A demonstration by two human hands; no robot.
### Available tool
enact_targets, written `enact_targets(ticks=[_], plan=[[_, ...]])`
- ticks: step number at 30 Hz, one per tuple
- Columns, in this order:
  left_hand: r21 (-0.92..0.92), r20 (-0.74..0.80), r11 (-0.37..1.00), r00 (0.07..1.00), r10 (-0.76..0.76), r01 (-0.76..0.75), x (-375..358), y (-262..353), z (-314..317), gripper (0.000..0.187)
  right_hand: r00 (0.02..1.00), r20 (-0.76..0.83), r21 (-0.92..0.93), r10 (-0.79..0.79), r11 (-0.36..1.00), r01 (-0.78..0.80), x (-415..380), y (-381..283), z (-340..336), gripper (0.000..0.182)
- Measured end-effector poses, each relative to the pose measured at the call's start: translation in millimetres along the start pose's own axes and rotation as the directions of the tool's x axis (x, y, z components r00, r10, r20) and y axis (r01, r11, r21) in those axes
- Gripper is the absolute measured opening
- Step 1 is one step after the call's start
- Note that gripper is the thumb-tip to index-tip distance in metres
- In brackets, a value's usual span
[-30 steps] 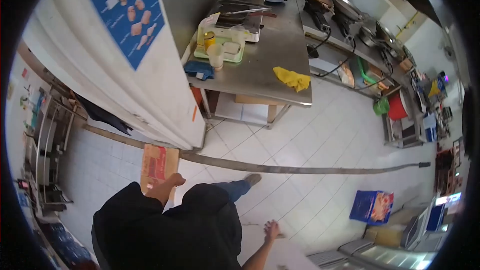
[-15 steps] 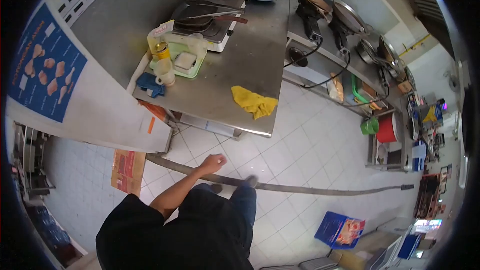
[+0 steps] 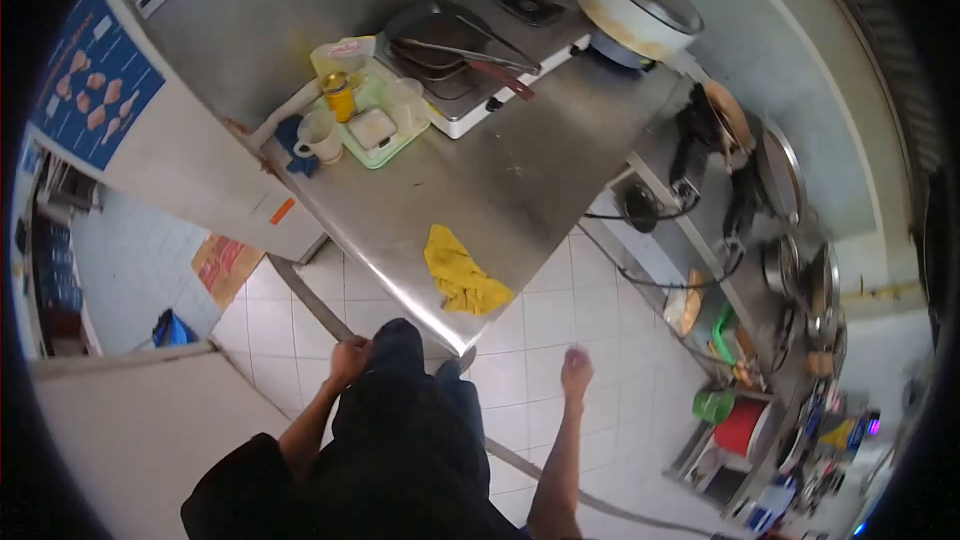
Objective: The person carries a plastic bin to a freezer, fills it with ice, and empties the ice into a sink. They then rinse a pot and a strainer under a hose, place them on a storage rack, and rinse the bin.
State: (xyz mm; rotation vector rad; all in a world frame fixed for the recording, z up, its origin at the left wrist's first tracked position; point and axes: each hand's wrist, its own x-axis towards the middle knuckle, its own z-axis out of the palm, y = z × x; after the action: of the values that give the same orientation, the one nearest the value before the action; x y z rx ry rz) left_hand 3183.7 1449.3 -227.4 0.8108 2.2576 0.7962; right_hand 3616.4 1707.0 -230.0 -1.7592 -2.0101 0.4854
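Observation:
My left hand [image 3: 349,360] hangs beside my raised left thigh with its fingers curled in and no object visible in it. Out to the right of the steel table [image 3: 545,185], over the tiled floor, my right hand [image 3: 576,373] is loosely closed and slightly blurred; I see nothing in it. A crumpled yellow cloth [image 3: 462,275] lies near the table's front corner, apart from both hands. Further back on the table, a pale green tray [image 3: 410,132] carries a yellow can [image 3: 339,97] and a white square container [image 3: 372,128]. Beside them stands a pale mug [image 3: 320,137].
The table's sharp front corner juts close to my legs. Behind are a gas stove [image 3: 470,105] with a pan and tongs, and a large lidded pot [image 3: 640,15]. A grey hose [image 3: 310,300] crosses the floor. Shelves with a red bucket [image 3: 738,427] stand right.
I have stepped closer to the table, and the view has turned. My left hand has drawn back to my thigh. My right hand has come into view.

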Motion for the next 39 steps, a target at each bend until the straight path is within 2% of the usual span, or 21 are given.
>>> enact_targets(ticks=[2,4,6,8,11,14,17,18,20,21,25,28,30,32,33,34,35,36,37,38,39], plan=[[-0.040,-0.113,0.996,0.990,-0.086,0.081,-20,-45,3,0.024,0.992,0.069,0.053,-0.110,0.993,0.107,116,-79,-20,0.016],[0.074,-0.156,0.989,0.981,-0.114,0.127,-40,-70,2,0.023,0.927,-0.046,0.111,-0.373,0.920,0.376,205,-138,-12,0.016],[0.148,-0.148,0.974,0.977,-0.151,0.173,-53,-90,7,0.023,0.919,-0.001,0.254,-0.395,0.889,0.382,265,-223,-20,0.021],[0.136,-0.085,0.933,0.942,-0.325,0.334,-54,-89,10,0.024,0.800,-0.157,0.167,-0.580,0.782,0.600,316,-285,-2,0.028],[-0.001,0.006,0.863,0.863,-0.506,0.506,-44,-143,53,0.027,0.759,-0.148,0.132,-0.634,0.748,0.650,375,-369,23,0.042],[-0.216,0.128,0.751,0.781,-0.612,0.624,-34,-98,54,0.030,0.654,-0.134,0.041,-0.745,0.655,0.755,425,-423,55,0.067],[-0.366,0.051,0.746,0.812,-0.581,0.557,-47,-58,63,0.028,0.767,0.074,-0.163,-0.637,0.751,0.640,448,-462,65,0.093],[-0.462,0.012,0.719,0.814,-0.581,0.520,-52,-47,64,0.026,0.764,0.077,-0.150,-0.641,0.750,0.644,458,-466,75,0.093],[-0.537,-0.012,0.680,0.801,-0.598,0.499,-74,-29,70,0.022,0.816,0.402,-0.387,-0.416,0.731,0.563,486,-468,88,0.113],[-0.569,-0.020,0.633,0.760,-0.649,0.525,-87,-20,75,0.023,0.758,0.548,-0.257,-0.354,0.791,0.556,502,-466,88,0.113],[-0.641,-0.138,0.512,0.569,-0.810,0.573,-157,0,116,0.033,0.638,0.612,-0.129,-0.467,0.737,0.664,541,-446,108,0.116],[-0.741,-0.216,0.386,0.349,-0.912,0.549,-205,38,165,0.027,0.652,0.585,-0.133,-0.483,0.736,0.664,516,-452,66,0.098],[-0.813,-0.131,0.243,0.240,-0.962,0.530,-229,63,209,0.025,0.670,0.598,-0.183,-0.440,0.739,0.648,490,-451,46,0.086],[-0.823,-0.118,0.235,0.249,-0.961,0.517,-245,92,253,0.025,0.660,0.513,-0.142,-0.549,0.704,0.696,489,-431,61,0.079],[-0.683,-0.213,0.384,0.334,-0.918,0.621,-250,106,270,0.027,0.667,0.461,-0.182,-0.585,0.673,0.717,479,-430,58,0.073],[-0.519,-0.287,0.496,0.405,-0.868,0.696,-256,117,283,0.029,0.609,0.684,-0.097,-0.401,0.778,0.621,472,-444,39,0.072],[-0.442,-0.327,0.527,0.417,-0.848,0.726,-260,108,312,0.031,0.663,0.613,-0.130,-0.429,0.773,0.620,455,-446,29,0.075],[-0.375,-0.354,0.529,0.409,-0.841,0.761,-269,110,345,0.033,0.636,0.577,-0.054,-0.512,0.753,0.656,499,-418,92,0.079],[-0.363,-0.264,0.472,0.397,-0.879,0.804,-263,126,346,0.034,0.646,0.364,-0.147,-0.672,0.643,0.752,491,-417,95,0.082],[-0.494,-0.206,0.369,0.306,-0.929,0.788,-261,130,355,0.034,0.491,0.618,0.089,-0.614,0.676,0.732,456,-446,45,0.085],[-0.548,-0.224,0.336,0.253,-0.941,0.766,-259,138,360,0.034,0.534,0.640,-0.030,-0.553,0.676,0.736,457,-450,49,0.085]])
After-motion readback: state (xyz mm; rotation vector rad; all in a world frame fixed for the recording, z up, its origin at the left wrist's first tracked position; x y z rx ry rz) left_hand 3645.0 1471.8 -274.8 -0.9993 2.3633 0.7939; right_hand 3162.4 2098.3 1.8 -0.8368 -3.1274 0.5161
